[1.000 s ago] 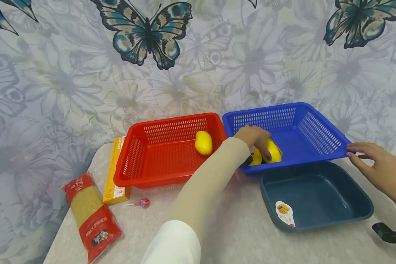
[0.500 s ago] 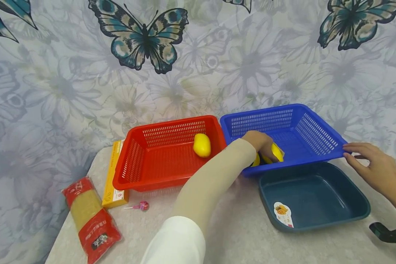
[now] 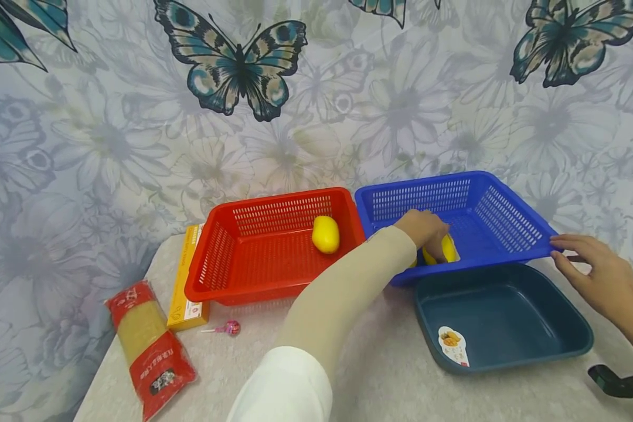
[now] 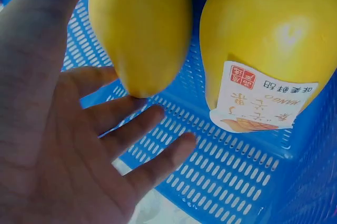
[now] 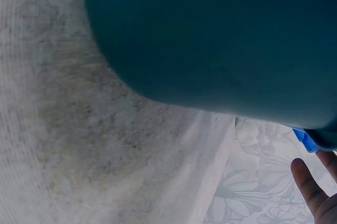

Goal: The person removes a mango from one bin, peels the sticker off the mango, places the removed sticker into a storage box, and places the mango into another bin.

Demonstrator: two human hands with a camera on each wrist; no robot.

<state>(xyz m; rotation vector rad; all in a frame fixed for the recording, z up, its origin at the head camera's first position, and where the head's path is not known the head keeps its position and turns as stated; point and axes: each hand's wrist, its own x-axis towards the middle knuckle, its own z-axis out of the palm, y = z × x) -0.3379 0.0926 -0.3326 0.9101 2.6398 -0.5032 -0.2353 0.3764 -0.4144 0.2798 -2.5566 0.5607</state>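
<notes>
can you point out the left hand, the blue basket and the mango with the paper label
Left hand (image 3: 425, 227): head view, back of the hand.
Blue basket (image 3: 479, 232): head view, bare floor inside.
Mango with the paper label (image 4: 266, 37): left wrist view, yellow skin above the label.

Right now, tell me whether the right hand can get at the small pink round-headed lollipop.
Probably not directly: the right hand is at the right corner of the blue slotted plastic basket, the lollipop lies well to the left, and the left arm's beige sleeve stretches between them.
</notes>
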